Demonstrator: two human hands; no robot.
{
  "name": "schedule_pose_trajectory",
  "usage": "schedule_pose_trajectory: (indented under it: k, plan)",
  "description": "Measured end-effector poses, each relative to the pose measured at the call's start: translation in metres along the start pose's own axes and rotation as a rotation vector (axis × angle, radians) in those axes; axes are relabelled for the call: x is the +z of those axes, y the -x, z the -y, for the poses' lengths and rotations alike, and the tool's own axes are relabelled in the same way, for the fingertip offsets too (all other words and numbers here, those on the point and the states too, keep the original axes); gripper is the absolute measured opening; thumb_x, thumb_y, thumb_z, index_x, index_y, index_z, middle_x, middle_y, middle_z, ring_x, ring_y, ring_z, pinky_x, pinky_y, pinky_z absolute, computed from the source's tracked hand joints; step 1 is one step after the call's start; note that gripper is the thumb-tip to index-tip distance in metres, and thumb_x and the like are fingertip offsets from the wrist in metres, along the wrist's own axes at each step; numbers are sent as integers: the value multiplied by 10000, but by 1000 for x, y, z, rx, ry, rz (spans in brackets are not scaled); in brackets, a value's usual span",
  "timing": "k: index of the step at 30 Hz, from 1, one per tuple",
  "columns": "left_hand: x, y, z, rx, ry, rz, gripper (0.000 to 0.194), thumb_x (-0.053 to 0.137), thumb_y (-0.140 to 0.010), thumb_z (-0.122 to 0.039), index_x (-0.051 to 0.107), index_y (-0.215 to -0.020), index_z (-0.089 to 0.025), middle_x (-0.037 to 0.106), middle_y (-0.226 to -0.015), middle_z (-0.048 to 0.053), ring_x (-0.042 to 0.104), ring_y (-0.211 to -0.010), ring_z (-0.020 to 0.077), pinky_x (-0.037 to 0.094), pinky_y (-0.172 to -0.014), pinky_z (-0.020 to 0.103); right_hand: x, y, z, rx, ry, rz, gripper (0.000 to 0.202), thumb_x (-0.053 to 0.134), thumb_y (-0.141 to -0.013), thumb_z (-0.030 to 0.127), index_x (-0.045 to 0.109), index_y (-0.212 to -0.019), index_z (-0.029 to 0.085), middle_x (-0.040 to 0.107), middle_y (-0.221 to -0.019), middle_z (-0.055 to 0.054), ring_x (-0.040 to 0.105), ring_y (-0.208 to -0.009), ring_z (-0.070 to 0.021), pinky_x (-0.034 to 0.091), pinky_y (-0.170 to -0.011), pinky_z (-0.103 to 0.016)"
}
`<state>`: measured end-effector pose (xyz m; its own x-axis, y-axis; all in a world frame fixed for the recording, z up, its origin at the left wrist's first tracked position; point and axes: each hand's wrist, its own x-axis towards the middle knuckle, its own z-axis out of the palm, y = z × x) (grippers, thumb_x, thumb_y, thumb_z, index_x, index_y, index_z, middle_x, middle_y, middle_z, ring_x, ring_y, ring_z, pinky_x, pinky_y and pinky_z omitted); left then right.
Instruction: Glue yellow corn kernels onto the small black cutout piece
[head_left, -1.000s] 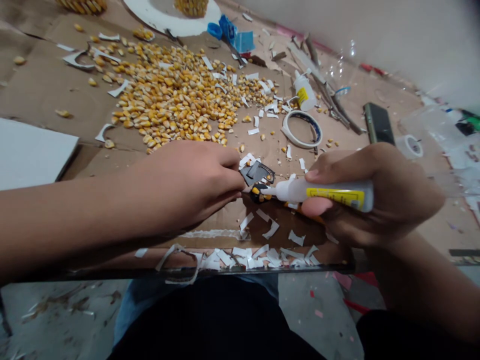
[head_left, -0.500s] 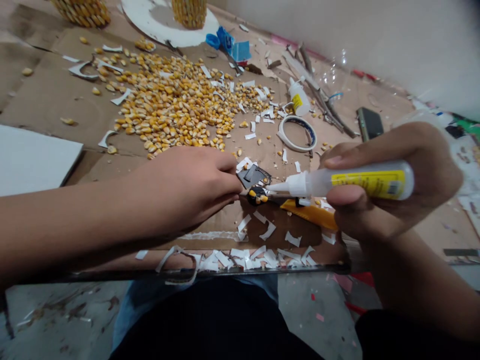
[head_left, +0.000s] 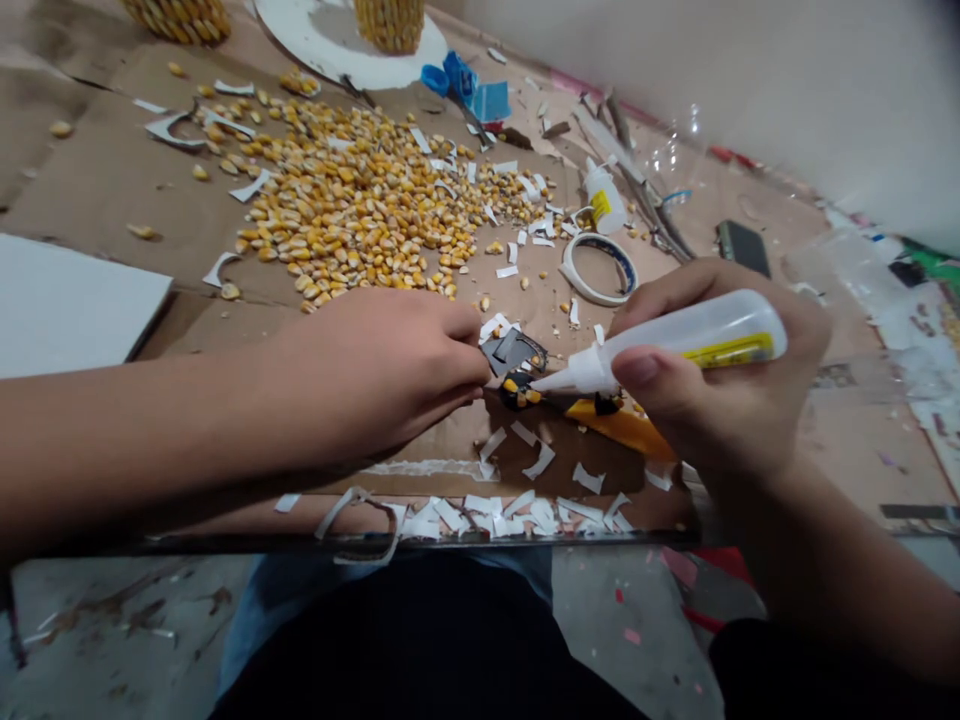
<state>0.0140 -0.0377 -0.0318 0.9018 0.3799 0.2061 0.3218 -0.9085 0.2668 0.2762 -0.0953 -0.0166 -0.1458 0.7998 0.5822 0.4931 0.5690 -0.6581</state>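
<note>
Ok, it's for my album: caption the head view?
Right hand points yellow-labelled squeeze bottle at corn kernels on black piece beside left hand.

Near the front edge of the bench (head_left: 232, 517), the right hand (head_left: 724, 415) aimed a bottle (head_left: 675, 340) at a black piece (head_left: 511, 401) by the left hand (head_left: 409, 355).

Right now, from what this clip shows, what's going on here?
The right hand holds a squeeze bottle, its nozzle pointed at a small black piece bearing a few corn kernels. The left hand is at that piece's edge; its grip is hard to see. Beyond lies a heap of loose kernels, with a tape roll nearby.
</note>
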Motion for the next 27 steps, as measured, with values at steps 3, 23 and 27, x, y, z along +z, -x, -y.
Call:
schedule_pose_trajectory:
  k: [3, 23, 27]
  plan:
    - [-1, 0, -1, -27, 4, 42, 340, 544, -1108, -275, 870, -1024, -230, 759, -961, 79, 640, -743, 193, 449, -645, 338, -1, 1, 0, -44, -12, -22, 387, 895, -899, 598, 752, -813, 248, 687, -617, 49, 543, -441, -98, 355, -363, -235]
    - [-10, -5, -8, -89, 2, 127, 226, 637, -1074, -259, 835, -975, -215, 692, -899, 58, 555, -672, 170, 359, -604, 342, -8, 14, -11, -107, -53, 131, 301, 847, -964, 462, 814, -1174, 249, 750, -761, 7, 567, -504, -117, 332, -354, -257]
    - [-10, -7, -8, -109, 4, 146, 199, 661, -1069, -242, 836, -977, -214, 692, -907, 56, 563, -687, 174, 361, -611, 342, -6, 16, -8, -78, -36, 103, 323, 854, -973, 524, 826, -1142, 250, 787, -804, 14, 576, -506, -106, 399, -373, -252]
